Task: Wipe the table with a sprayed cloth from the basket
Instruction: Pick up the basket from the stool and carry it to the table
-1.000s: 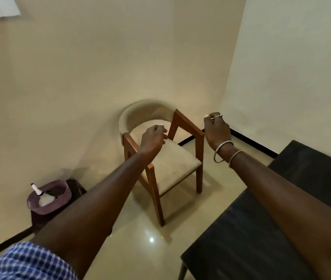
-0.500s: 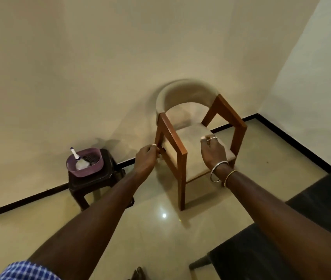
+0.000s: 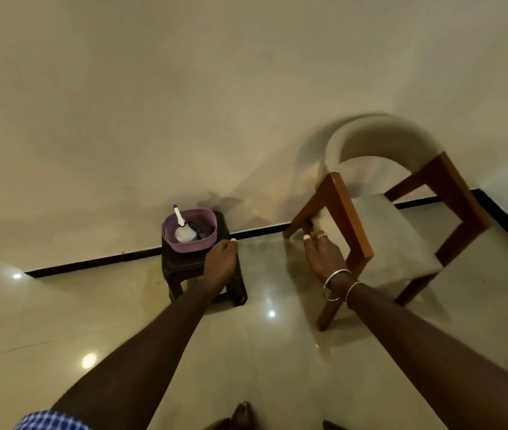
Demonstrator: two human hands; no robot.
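A small purple plastic basket (image 3: 191, 247) is sitting on top of a low dark wooden stool (image 3: 184, 265), which is standing on the glossy cream tiled floor (image 3: 97, 321) against the far wall, left of centre. Inside the basket a white spray bottle with a blue-tipped nozzle (image 3: 181, 228) is leaning towards the left. A dark ribbed shape is lying just to its right, too small to make out.

The person's left hand (image 3: 220, 262) is reaching out in front of the stool's right side, just near and right of the basket and not touching it. Its fingers are curling under with the thumbnail showing on top, and nothing is showing in its grip. The right hand (image 3: 324, 259), wearing a ring and two thin metal bangles at the wrist, is hanging further right with its fingers bent. It is overlapping the near wooden frame of a brown wooden armchair with a beige cushioned seat and curved back (image 3: 395, 237). I cannot tell whether it is touching or gripping that frame. The two hands are staying well apart from each other.

A blue checked sleeve (image 3: 51, 422) is showing at the near left edge, and bare toes (image 3: 242, 414) are peeking in at the near edge.
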